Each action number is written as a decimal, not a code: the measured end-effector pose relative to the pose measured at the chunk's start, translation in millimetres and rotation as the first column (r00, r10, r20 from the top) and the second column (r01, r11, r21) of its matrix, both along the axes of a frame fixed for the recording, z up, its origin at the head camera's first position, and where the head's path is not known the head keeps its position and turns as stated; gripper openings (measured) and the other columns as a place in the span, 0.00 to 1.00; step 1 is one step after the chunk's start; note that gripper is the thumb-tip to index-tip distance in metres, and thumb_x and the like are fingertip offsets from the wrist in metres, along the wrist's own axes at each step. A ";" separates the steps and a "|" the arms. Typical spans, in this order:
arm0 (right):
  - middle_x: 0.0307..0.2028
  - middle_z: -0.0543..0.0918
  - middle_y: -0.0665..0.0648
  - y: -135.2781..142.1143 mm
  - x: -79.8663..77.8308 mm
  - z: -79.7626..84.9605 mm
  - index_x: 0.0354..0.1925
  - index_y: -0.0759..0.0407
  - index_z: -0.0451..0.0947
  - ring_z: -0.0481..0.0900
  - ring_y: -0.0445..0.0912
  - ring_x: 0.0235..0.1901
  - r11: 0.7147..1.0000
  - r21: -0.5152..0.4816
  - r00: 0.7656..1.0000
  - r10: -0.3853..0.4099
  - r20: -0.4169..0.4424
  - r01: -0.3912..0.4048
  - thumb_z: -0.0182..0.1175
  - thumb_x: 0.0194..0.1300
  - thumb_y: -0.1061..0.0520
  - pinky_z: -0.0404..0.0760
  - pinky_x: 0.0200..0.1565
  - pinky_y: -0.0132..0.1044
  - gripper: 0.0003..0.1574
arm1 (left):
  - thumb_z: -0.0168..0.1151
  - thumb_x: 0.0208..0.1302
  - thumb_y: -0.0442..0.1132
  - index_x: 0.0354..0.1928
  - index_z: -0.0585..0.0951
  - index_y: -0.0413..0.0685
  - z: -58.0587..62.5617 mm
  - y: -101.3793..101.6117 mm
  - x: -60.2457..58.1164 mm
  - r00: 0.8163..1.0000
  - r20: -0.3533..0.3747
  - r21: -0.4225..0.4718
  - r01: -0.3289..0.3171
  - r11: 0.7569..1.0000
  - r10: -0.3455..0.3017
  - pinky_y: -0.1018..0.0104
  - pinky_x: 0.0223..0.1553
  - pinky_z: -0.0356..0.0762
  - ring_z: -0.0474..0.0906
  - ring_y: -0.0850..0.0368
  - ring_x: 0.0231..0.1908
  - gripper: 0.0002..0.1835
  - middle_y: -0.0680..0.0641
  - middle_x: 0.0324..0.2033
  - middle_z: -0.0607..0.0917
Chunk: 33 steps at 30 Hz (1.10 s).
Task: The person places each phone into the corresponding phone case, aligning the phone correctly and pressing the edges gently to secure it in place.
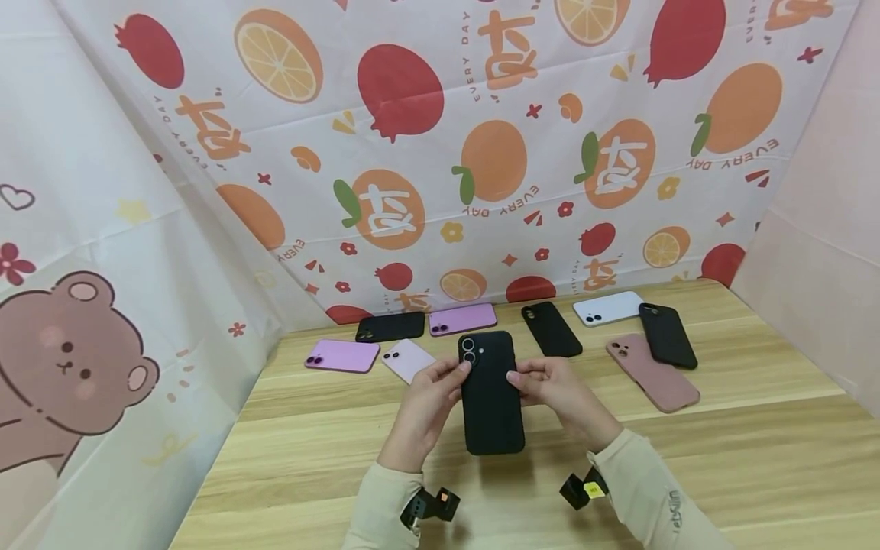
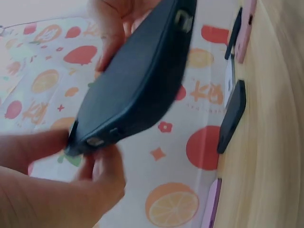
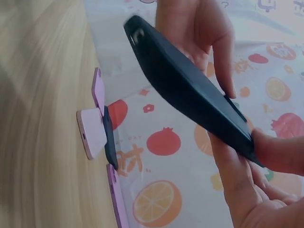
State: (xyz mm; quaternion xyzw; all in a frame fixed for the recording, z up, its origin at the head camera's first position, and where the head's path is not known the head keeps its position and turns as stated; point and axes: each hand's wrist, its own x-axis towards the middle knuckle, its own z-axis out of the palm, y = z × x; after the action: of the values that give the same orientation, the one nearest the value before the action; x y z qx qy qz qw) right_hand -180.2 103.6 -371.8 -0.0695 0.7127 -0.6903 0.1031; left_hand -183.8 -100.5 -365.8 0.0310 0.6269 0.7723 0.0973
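Note:
Both hands hold a phone in a black case above the table, its back and twin silver-ringed lenses facing the head camera. My left hand pinches its left edge, thumb beside the lenses. On the opposite edge, my right hand grips with its thumb on the back. In the left wrist view the case appears tilted, with small cutouts along its lower edge and the left hand at its lower corner. The right wrist view has the case side-on, held by the right hand. The screen is hidden.
Behind the hands, on the wooden table, lie purple phones, a pale pink phone, black ones and a white phone. At right, a black phone overlaps a dusty-pink one. Fruit-print cloth hangs behind.

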 end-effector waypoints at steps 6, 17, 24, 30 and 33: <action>0.36 0.85 0.57 2.0 -2.2 0.9 0.52 0.73 0.75 0.82 0.44 0.33 0.992 -0.072 0.994 -0.108 0.006 0.108 0.60 0.67 0.59 0.82 0.41 0.37 0.21 | 0.60 0.67 0.39 0.44 0.78 0.31 -5.2 1.0 1.3 0.995 -0.007 -0.184 0.099 0.978 -0.102 0.63 0.44 0.78 0.79 0.59 0.36 0.14 0.49 0.32 0.83; 0.44 0.84 0.61 -4.1 -7.7 2.5 0.55 0.72 0.74 0.83 0.49 0.42 0.996 0.000 0.996 0.090 -0.011 -0.090 0.61 0.67 0.51 0.78 0.51 0.44 0.28 | 0.60 0.67 0.37 0.39 0.80 0.33 -4.4 -6.7 5.7 0.998 -0.007 -0.142 -0.060 0.988 0.060 0.65 0.40 0.76 0.77 0.59 0.32 0.11 0.50 0.28 0.81; 0.41 0.85 0.60 -0.7 -4.6 4.5 0.50 0.71 0.77 0.84 0.49 0.38 0.989 0.043 0.990 0.143 0.019 -0.144 0.61 0.67 0.53 0.80 0.48 0.44 0.23 | 0.59 0.68 0.36 0.39 0.80 0.33 -3.2 -4.0 3.9 0.998 -0.006 -0.113 -0.057 0.992 0.057 0.65 0.41 0.75 0.77 0.60 0.30 0.10 0.51 0.26 0.81; 0.32 0.84 0.55 2.2 0.4 3.5 0.43 0.71 0.78 0.81 0.45 0.33 0.996 -0.009 0.996 0.093 0.016 -0.092 0.61 0.67 0.55 0.81 0.42 0.40 0.17 | 0.58 0.69 0.37 0.45 0.79 0.29 -2.6 0.9 3.5 1.000 -0.001 -0.074 -0.013 0.997 0.013 0.66 0.42 0.76 0.80 0.61 0.32 0.14 0.51 0.29 0.83; 0.31 0.84 0.54 3.1 2.2 3.8 0.44 0.72 0.78 0.81 0.45 0.32 0.998 -0.029 0.998 0.056 0.021 -0.056 0.61 0.67 0.56 0.81 0.41 0.38 0.18 | 0.58 0.69 0.39 0.50 0.77 0.27 -1.2 2.2 2.8 1.000 0.006 -0.064 0.019 0.998 -0.019 0.65 0.44 0.77 0.81 0.61 0.35 0.18 0.49 0.33 0.84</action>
State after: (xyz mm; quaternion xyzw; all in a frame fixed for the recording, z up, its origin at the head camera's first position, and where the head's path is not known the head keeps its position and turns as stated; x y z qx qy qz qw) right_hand -178.1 106.7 -368.0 -0.0832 0.6995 -0.6979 0.1293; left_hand -181.0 -98.2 -367.1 0.0318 0.6507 0.7511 0.1071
